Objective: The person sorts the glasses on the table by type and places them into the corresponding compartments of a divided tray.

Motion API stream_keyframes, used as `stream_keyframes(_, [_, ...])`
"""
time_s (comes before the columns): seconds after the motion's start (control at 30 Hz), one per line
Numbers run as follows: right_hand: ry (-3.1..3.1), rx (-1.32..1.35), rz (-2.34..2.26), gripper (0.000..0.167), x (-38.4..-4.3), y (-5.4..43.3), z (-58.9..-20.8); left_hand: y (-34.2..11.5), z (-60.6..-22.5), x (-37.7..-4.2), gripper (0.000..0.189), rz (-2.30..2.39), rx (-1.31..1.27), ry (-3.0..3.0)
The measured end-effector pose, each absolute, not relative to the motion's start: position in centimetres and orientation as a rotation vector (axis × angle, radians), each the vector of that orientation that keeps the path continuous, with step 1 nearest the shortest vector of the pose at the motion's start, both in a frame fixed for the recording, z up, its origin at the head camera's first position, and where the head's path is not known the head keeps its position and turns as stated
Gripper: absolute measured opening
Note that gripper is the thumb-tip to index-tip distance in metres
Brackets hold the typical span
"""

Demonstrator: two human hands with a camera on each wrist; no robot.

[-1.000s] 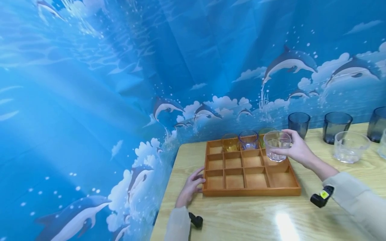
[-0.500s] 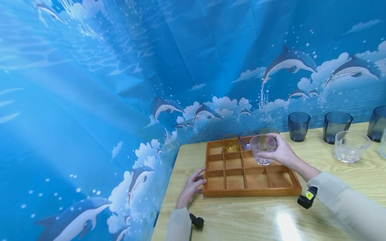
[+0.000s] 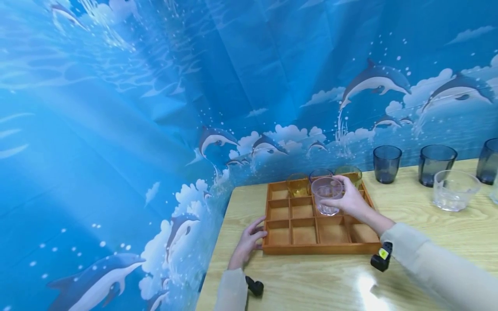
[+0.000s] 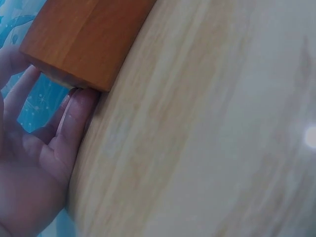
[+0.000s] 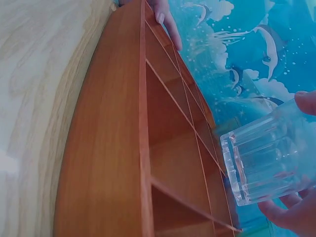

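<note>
My right hand [image 3: 350, 202] holds a clear drinking glass [image 3: 327, 195] upright by its side, thumb and fingers around it. In the head view the glass overlaps the middle-row compartments of a wooden divided tray [image 3: 323, 249]. The right wrist view shows its thick faceted base [image 5: 237, 170] above the dividers. My left hand [image 3: 249, 239] touches the tray's left side near the front corner, fingers spread along the wood. Yellow [image 3: 298, 189], blue-rimmed [image 3: 320, 172] and green [image 3: 355, 176] glasses stand in the tray's back row; the held glass partly hides the blue-rimmed one.
To the right on the wooden table [image 3: 416, 224], several dark glasses [image 3: 387, 165] line the back near the dolphin-printed backdrop [image 3: 233, 86]. A wide clear glass [image 3: 454, 192] stands in front of them, and another clear one is cut off at the right edge.
My right hand has carried the clear glass leftward and slightly toward me over the tray, uncovering the green glass. The left hand has stayed at the tray's side.
</note>
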State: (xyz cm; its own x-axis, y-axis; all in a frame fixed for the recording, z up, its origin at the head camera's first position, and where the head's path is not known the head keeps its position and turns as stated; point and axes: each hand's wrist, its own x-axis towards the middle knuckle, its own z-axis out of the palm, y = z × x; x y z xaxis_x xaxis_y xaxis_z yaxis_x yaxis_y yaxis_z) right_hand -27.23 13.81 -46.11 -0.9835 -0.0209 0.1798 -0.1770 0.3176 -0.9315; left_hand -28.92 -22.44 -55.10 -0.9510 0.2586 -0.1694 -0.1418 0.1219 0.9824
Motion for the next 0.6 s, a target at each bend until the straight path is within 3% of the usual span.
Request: stream_keyframes(0.6, [-2.371, 0.313, 1.842, 0.095, -29.3, 9.3, -46.6, -22.4, -55.3, -29.0, 0.052, 1.880, 0.135, 2.125])
